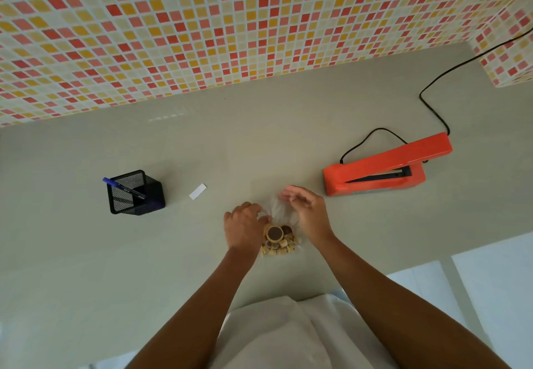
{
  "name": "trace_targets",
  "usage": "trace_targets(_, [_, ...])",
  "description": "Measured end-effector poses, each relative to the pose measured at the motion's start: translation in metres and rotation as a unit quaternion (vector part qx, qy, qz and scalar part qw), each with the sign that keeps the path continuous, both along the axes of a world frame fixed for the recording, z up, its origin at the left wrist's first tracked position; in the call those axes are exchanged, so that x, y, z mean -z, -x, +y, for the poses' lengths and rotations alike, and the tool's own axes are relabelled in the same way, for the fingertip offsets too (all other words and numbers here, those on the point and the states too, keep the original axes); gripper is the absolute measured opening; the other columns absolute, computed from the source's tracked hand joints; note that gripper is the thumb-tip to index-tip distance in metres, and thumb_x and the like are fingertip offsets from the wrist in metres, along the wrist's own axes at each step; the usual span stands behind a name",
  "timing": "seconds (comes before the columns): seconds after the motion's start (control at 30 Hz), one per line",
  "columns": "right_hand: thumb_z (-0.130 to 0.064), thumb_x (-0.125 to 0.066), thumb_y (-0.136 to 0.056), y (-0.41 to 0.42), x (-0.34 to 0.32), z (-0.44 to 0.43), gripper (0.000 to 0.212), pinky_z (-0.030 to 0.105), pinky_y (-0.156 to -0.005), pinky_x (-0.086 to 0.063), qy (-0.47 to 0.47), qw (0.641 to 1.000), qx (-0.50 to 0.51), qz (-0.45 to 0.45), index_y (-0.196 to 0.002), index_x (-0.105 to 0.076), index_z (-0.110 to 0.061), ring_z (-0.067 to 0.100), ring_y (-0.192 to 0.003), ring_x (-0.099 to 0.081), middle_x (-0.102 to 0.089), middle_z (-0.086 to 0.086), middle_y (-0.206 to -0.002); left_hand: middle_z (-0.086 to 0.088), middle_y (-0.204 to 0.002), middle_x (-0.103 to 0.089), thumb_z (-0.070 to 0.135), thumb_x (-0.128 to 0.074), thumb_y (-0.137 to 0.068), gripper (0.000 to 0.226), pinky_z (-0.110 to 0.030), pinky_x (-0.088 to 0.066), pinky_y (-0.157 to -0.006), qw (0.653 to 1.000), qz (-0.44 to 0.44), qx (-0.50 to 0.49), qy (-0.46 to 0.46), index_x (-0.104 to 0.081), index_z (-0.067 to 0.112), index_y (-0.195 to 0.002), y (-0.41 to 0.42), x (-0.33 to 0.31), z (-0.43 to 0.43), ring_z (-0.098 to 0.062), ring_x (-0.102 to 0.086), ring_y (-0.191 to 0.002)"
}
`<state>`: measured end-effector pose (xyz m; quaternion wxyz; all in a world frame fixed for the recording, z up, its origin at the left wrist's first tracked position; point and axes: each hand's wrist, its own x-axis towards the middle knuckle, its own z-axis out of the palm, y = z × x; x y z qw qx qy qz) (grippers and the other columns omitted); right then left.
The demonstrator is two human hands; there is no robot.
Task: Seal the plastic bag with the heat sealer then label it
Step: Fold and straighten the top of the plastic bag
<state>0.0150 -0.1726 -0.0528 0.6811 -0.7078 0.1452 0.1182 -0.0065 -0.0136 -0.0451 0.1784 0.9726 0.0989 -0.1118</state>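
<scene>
Head cam: both hands, left hand (244,226) and right hand (310,213), loosely pinch the floppy plastic bag (281,231) by its neck near the worktop's front edge; looks light and slippery.

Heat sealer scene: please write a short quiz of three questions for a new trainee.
1. True or false: the heat sealer has its lid raised.
2. Which holds the blue pen? A) the mesh holder B) the left hand C) the right hand
3. What lies between the holder and the plastic bag?

Key: 1 true. 2 A. 3 A white label, flat on the table.
</scene>
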Motion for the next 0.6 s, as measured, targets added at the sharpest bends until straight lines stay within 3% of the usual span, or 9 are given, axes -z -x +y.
trace_targets(0.1, [0.007,-0.051,-0.098,-0.012,-0.005,0.012,0.024,0.037,-0.094,-0.057,-0.064,0.997,-0.031,0.024,-0.115,-0.068,0.005,0.034,-0.102,-0.072,-0.073,0.026,-0.106,0.008,-0.092,-0.072,0.045,-0.062,-0.088,0.02,-0.031,-0.041,-0.077,0.998,0.005,0.033,-0.054,-0.074,0.03,-0.094,0.003,-0.002,0.0,-0.016,-0.063,-0.088])
trace_targets(0.27, [0.001,-0.047,-0.102,-0.022,0.005,0.031,0.024,0.039,-0.098,-0.055,-0.12,0.986,-0.075,0.088,-0.116,-0.067,0.002,0.032,-0.107,-0.07,-0.071,0.026,-0.113,0.006,-0.096,-0.072,0.046,-0.059,-0.09,0.025,-0.032,-0.041,-0.078,0.995,0.011,0.061,-0.079,-0.076,0.029,-0.097,0.003,-0.003,0.001,-0.019,-0.062,-0.092])
trace_targets(0.47, [-0.006,-0.046,-0.104,-0.03,0.009,0.031,0.023,0.043,-0.093,-0.056,-0.118,0.988,-0.034,0.095,-0.112,-0.068,-0.003,0.033,-0.107,-0.07,-0.072,0.02,-0.108,0.007,-0.097,-0.069,0.05,-0.055,-0.092,0.03,-0.031,-0.04,-0.079,0.994,0.022,0.074,-0.082,-0.074,0.028,-0.095,0.002,-0.004,0.002,-0.017,-0.063,-0.09])
trace_targets(0.6, [-0.003,-0.052,-0.1,-0.042,0.007,0.027,0.024,0.038,-0.093,-0.055,-0.089,0.995,-0.004,0.051,-0.12,-0.065,-0.003,0.022,-0.107,-0.07,-0.071,0.015,-0.114,0.008,-0.093,-0.068,0.051,-0.057,-0.09,0.029,-0.031,-0.04,-0.078,0.996,0.02,0.06,-0.07,-0.074,0.029,-0.091,0.002,-0.002,0.002,-0.017,-0.062,-0.087])
